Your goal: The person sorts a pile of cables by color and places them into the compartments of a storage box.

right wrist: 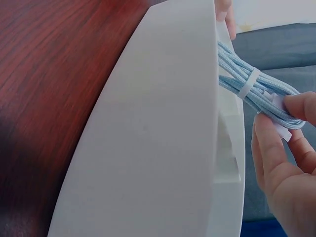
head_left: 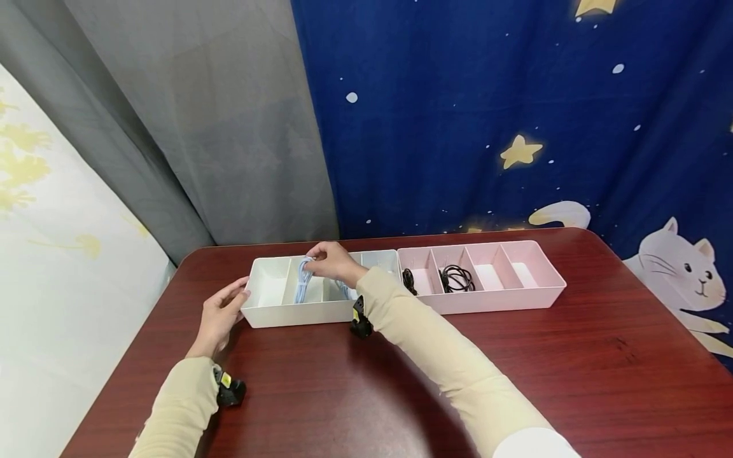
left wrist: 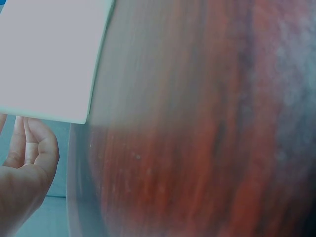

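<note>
My right hand [head_left: 335, 262] pinches one end of a light blue braided cable [right wrist: 252, 81], coiled into a bundle with a pale strap round its middle. White connectors show at the pinched end. The bundle hangs upright in the second compartment from the left of a white divided box [head_left: 303, 313]; its lower part is hidden behind the front wall in the right wrist view. At the box's left end my left hand [head_left: 220, 312] holds the rim, fingertips and thumb at the edge. Another pale blue cable [head_left: 345, 290] lies in the third compartment, partly behind my right hand.
A pink divided box [head_left: 498, 300] stands end to end with the white one. It holds a small black cable bundle [head_left: 409, 280] at its left and a coiled black cable [head_left: 457, 278] in its second compartment. Curtains [head_left: 429, 127] hang behind the dark red table [head_left: 321, 394].
</note>
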Demonstrator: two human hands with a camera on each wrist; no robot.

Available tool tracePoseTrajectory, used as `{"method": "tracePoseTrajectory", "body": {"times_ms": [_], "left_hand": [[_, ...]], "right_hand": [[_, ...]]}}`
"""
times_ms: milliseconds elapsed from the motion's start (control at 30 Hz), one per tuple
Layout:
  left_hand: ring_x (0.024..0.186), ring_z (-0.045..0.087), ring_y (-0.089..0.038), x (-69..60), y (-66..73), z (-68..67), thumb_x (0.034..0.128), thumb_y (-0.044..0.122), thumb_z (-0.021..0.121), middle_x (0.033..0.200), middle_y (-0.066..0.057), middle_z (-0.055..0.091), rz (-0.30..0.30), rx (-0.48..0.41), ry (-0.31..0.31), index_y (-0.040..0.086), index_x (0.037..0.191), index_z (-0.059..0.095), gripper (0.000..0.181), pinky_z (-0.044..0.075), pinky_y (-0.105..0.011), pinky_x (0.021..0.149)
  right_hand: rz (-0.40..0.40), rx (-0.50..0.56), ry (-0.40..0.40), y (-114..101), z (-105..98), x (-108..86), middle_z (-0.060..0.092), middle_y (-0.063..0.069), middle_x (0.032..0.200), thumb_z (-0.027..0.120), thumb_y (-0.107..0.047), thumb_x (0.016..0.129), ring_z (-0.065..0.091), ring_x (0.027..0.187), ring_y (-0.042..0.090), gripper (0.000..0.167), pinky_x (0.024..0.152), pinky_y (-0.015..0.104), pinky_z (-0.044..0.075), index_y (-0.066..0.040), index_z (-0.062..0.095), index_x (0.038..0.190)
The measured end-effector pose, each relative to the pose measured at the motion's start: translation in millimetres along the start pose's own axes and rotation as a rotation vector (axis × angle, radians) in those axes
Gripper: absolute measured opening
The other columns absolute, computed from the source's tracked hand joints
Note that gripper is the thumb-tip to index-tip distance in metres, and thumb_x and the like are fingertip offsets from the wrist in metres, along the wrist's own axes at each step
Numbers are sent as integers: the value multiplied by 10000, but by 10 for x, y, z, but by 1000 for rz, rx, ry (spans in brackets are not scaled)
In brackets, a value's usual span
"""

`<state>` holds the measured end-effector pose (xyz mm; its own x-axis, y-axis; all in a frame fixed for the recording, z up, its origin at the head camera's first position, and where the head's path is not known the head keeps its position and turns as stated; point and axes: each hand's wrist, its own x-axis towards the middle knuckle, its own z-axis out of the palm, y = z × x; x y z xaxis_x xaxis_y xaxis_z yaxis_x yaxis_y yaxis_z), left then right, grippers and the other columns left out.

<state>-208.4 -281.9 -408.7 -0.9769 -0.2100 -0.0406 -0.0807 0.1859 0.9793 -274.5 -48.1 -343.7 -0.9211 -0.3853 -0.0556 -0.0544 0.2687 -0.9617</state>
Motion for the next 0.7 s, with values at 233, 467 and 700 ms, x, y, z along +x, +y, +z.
{"method": "tracePoseTrajectory", "body": {"times_ms": [233,467,700], "left_hand": [[810,515,-15,14,5,3,864,278,580,965,106,521,-17,-31,4,126,1282,487,455,456,-171,642],[839,504,-26,25,1,0,861,321,572,995,91,505,-19,12,6,135,1291,478,477,455,-170,653],[830,508,-18,16,-7,-3,866,299,571,980,93,508,-19,10,9,131,1287,482,462,456,-171,651]], "right_hand": [[-12,-76,-1,24,84,-5,560,38,811,672,-16,748,515,716,98,180,637,189,468,1,609,915],[-31,-173,-5,31,140,-22,554,29,865,684,-64,754,485,797,118,203,627,182,432,-46,615,944],[-12,-189,-16,45,201,-43,543,35,879,690,-55,744,494,809,124,264,613,191,423,-58,582,985]]}}
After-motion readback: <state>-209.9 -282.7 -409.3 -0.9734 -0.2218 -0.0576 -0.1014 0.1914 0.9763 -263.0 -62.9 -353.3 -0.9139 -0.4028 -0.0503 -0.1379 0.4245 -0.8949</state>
